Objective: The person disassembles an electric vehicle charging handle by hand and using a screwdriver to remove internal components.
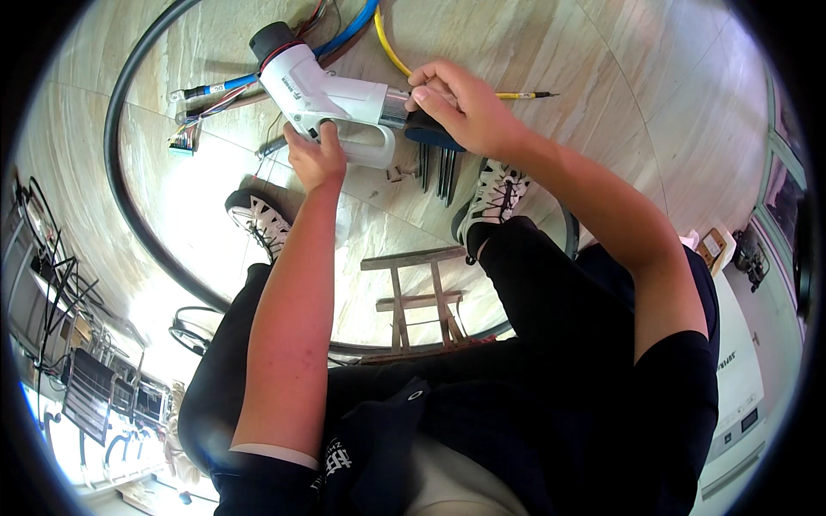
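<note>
A white EV charging gun (335, 97) with a black round head (273, 41) lies across in front of me. My left hand (317, 157) is closed round its handle side, thumb near a small dark button. At the gun's rear end is a grey ribbed collar (395, 107). Beside that collar my right hand (453, 103) is closed in a pinch; what its fingertips hold, if anything, is hidden. Below my right hand a dark holder (430, 133) shows, with several thin metal rods (447, 176) hanging down from it.
A thick black cable (114, 155) loops round me on the tiled floor. Blue cable (232, 84), yellow cable (525, 95) and a small connector with thin wires (182, 148) lie near the gun. A wooden stool frame (422, 301) is between my legs. Chairs (89, 391) stand at left.
</note>
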`<state>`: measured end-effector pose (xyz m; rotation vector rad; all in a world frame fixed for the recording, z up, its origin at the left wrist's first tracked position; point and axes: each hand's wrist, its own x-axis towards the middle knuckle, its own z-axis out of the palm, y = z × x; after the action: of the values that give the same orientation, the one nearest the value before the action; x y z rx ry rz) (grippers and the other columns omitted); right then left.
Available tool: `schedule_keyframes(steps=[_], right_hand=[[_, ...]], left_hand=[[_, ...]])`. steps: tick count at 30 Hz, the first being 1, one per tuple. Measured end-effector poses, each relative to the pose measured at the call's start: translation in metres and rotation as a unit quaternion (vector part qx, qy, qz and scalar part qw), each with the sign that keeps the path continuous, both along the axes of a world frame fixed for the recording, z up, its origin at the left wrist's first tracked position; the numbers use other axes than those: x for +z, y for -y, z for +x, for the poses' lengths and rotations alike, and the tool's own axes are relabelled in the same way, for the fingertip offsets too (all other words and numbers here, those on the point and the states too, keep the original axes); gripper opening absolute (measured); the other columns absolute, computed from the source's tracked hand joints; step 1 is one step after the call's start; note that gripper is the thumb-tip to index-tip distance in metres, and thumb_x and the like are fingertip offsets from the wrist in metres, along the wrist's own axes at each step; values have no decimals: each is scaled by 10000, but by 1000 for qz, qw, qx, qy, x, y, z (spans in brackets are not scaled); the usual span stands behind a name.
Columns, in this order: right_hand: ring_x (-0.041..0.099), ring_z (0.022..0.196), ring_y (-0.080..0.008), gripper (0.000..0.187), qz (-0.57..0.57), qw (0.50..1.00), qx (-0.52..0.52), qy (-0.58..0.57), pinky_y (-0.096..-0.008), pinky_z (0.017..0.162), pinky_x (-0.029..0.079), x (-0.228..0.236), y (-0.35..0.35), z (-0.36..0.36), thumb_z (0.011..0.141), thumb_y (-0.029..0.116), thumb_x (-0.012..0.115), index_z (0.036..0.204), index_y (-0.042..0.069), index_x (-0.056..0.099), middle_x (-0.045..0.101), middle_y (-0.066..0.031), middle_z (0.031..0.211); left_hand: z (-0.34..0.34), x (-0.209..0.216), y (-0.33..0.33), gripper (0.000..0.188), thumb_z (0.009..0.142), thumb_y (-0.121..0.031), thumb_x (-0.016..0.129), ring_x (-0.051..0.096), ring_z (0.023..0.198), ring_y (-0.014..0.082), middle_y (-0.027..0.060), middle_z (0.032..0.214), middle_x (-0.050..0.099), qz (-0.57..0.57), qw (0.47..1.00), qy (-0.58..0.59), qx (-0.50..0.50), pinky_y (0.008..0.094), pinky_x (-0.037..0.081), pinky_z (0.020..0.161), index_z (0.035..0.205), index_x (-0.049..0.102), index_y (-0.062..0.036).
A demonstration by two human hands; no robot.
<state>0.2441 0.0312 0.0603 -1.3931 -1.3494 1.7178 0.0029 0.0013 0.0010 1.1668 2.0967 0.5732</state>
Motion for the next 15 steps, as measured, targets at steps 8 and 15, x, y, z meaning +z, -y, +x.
schedule_keyframes(steps=[8,15], right_hand=[[621,955,-157,389,6,999,8,-46,-314,900,487,-9,10,1,1077,286,360,1200,-8,583,668,-85,981],[584,848,-114,403,-154,979,33,-132,-273,818,481,-19,-9,8,1059,356,405,979,22,616,637,-57,890]], left_hand=[[0,-1,0,446,799,-265,593,615,902,502,312,947,642,-9,1000,6,7,509,464,827,1093,489,53],[0,-2,1,460,798,-269,596,613,915,504,310,964,643,-7,1000,-4,4,509,463,832,1106,493,56]])
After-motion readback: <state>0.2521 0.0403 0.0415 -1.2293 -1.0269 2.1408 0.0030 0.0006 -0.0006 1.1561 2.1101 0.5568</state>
